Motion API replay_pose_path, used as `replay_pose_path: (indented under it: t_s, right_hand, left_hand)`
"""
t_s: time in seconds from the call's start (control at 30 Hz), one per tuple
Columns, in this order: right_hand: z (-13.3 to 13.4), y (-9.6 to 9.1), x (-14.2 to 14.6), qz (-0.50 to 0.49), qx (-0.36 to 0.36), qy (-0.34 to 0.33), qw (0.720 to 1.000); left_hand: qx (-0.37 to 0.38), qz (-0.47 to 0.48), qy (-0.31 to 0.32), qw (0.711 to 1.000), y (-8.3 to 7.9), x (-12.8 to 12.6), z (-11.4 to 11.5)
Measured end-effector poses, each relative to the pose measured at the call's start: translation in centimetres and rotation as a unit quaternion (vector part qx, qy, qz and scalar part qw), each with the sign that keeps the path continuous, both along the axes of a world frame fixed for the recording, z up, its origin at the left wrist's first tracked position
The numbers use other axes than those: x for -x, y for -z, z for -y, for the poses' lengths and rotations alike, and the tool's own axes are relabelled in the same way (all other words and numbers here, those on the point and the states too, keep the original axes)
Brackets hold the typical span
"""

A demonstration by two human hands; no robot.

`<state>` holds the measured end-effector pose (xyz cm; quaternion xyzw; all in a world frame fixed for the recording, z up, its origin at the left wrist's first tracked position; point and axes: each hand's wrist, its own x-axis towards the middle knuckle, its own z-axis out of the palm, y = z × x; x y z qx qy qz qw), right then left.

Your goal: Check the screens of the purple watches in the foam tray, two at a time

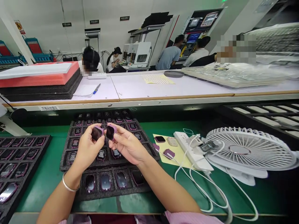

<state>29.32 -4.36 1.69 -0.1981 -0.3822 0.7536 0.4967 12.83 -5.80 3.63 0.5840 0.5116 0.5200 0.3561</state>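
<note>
My left hand point(90, 147) is closed around a purple smartwatch body point(97, 133) with a dark screen. Close beside it, my right hand point(127, 144) grips a second purple smartwatch body point(110, 132), its screen dark too. Both are held up above a black foam tray point(66, 155) whose pockets hold more watch bodies, several with lit text on their screens. Under that tray's near side, another foam tray point(105, 194) shows a row of watches with blank screens.
At left lies another foam tray point(35, 158) of watches. To the right are a yellow sheet point(184, 161) with watch pieces, a power strip point(190, 149), white cables and a white fan point(247, 149). A raised shelf point(130, 90) crosses behind; people work beyond it.
</note>
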Motion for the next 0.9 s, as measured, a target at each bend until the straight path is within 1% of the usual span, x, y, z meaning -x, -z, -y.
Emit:
replay_pose_path:
  t_s: [0.2, 0.3, 0.43, 0.5, 0.63, 0.73, 0.9]
  right_hand:
    - [-0.1, 0.4, 0.3, 0.003, -0.015, -0.027, 1.0]
    - [0.0, 0.3, 0.2, 0.001, -0.022, -0.035, 0.999]
    - [0.5, -0.5, -0.2, -0.009, -0.019, -0.034, 0.999]
    - [0.7, -0.9, -0.5, -0.019, -0.014, -0.032, 0.999]
    - [0.9, -1.2, -0.8, -0.032, -0.006, -0.041, 0.999]
    - [0.7, -0.9, -0.7, -0.035, 0.001, -0.052, 0.998]
    - [0.6, -0.6, -0.5, -0.029, 0.004, -0.049, 0.998]
  left_hand:
    - [-0.002, -0.014, -0.024, 1.0, 0.8, 0.6, -0.3]
    - [-0.003, -0.002, -0.018, 1.0, 0.4, 0.4, -0.3]
    - [0.0, 0.026, 0.018, 1.0, -0.5, -0.2, 0.2]
    - [-0.008, 0.031, 0.024, 0.999, -0.7, -0.5, 0.4]
    - [-0.031, 0.019, 0.005, 0.999, -0.3, -0.5, 0.5]
    - [-0.029, 0.011, 0.009, 0.999, 0.0, -0.2, 0.3]
    - [-0.022, 0.001, 0.009, 1.0, 0.2, -0.1, 0.0]
